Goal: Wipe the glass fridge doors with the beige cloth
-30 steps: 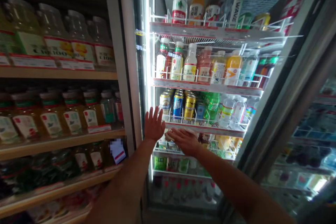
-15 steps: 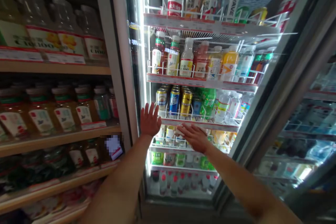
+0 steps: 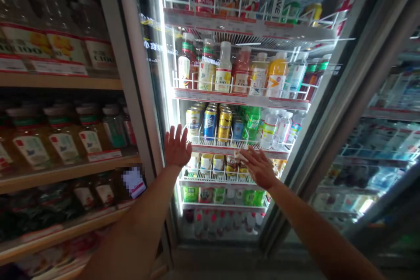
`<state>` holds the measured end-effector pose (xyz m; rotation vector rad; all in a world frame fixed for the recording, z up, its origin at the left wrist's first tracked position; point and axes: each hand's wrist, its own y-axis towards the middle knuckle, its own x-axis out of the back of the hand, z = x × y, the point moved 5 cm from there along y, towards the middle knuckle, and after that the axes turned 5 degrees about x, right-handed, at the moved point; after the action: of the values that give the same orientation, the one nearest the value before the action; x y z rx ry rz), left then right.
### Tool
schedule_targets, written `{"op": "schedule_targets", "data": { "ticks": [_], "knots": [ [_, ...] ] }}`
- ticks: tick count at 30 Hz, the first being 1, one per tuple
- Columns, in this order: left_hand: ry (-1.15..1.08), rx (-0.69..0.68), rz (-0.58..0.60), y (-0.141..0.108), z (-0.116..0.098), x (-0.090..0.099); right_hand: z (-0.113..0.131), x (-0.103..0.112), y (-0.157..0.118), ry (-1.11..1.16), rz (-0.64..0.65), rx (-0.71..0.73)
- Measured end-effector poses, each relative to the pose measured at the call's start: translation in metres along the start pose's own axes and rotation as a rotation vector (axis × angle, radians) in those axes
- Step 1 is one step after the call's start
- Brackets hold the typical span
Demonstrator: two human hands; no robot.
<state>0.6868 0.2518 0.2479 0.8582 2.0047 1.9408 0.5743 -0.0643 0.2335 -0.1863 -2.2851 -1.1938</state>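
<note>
My left hand (image 3: 177, 148) lies flat with fingers spread against the glass door (image 3: 203, 253) of a lit drinks fridge, near the door's left edge. My right hand (image 3: 260, 167) is pressed to the same glass lower down and farther right. Under its fingertips shows a small crumpled white cloth (image 3: 242, 155); most of it is covered by the fingers. Behind the glass, between the hands, stand a blue can (image 3: 210, 123) and a gold can (image 3: 225, 124) on a wire shelf.
Bottles such as the orange juice bottle (image 3: 277, 72) fill the upper fridge shelves. A wooden shelf rack (image 3: 65, 82) with bottled drinks stands at the left. The metal door frame (image 3: 331, 135) runs along the right, with another drinks fridge (image 3: 387, 140) beyond it.
My right hand has slid right across the glass with the white cloth. My left hand stays at about the same place on the door. The view has turned slightly right.
</note>
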Motion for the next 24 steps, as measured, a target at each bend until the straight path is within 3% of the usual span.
{"op": "schedule_targets", "data": {
  "ticks": [4,7,9,13,16,20,22,24],
  "knots": [
    [-0.019,0.057,0.036,-0.001,0.004,-0.003,-0.058,0.029,0.008,-0.074,-0.31,-0.286],
    [-0.013,0.069,0.042,-0.001,0.005,-0.004,-0.07,0.026,-0.015,-0.084,-0.479,-0.403],
    [-0.009,0.062,0.03,-0.001,0.004,-0.003,-0.054,0.012,-0.042,-0.092,-0.495,-0.432],
    [0.014,0.001,-0.006,0.0,0.001,-0.001,-0.026,-0.014,-0.076,-0.069,-0.327,-0.355],
    [0.062,-0.062,-0.06,0.001,-0.004,0.002,-0.052,-0.002,-0.066,-0.094,-0.328,-0.393],
    [0.104,-0.115,-0.095,0.001,-0.009,0.004,-0.099,0.023,-0.049,-0.037,-0.47,-0.644],
    [0.106,-0.121,-0.096,0.002,-0.01,0.005,-0.096,0.021,-0.054,0.028,-0.507,-0.749],
    [0.101,-0.125,-0.104,0.002,-0.011,0.006,-0.078,0.011,-0.065,0.083,-0.511,-0.8]
  ]
}}
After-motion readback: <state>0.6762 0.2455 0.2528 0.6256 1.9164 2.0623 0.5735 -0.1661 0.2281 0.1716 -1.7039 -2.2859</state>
